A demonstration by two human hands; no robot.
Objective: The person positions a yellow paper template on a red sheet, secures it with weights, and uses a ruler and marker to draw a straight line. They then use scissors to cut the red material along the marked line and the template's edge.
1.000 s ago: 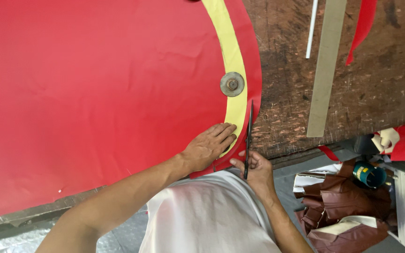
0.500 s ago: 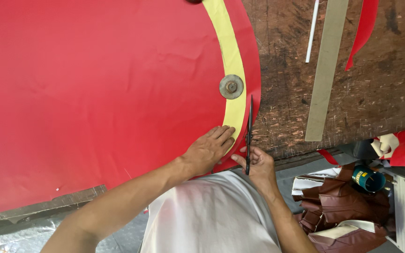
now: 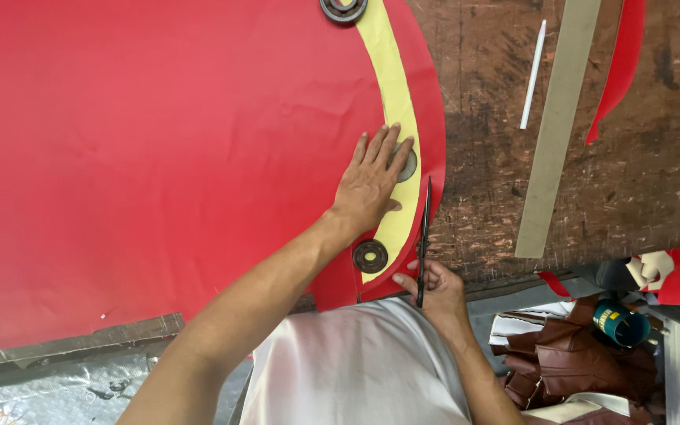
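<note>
Left hand (image 3: 371, 182) flat on red sheet (image 3: 159, 149), right hand (image 3: 433, 285) holding scissors (image 3: 424, 232)

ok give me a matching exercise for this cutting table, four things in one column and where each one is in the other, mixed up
Things:
1. left hand
2. scissors
3. white pencil
4. round weight

Places:
A. on the bare wooden table, left of the long grey strip
B. flat on the yellow pattern, fingers spread
C. held in the right hand at the red sheet's edge
D. on the pattern's near end, by the wrist

Pairs: 1-B, 2-C, 3-A, 4-D
</note>
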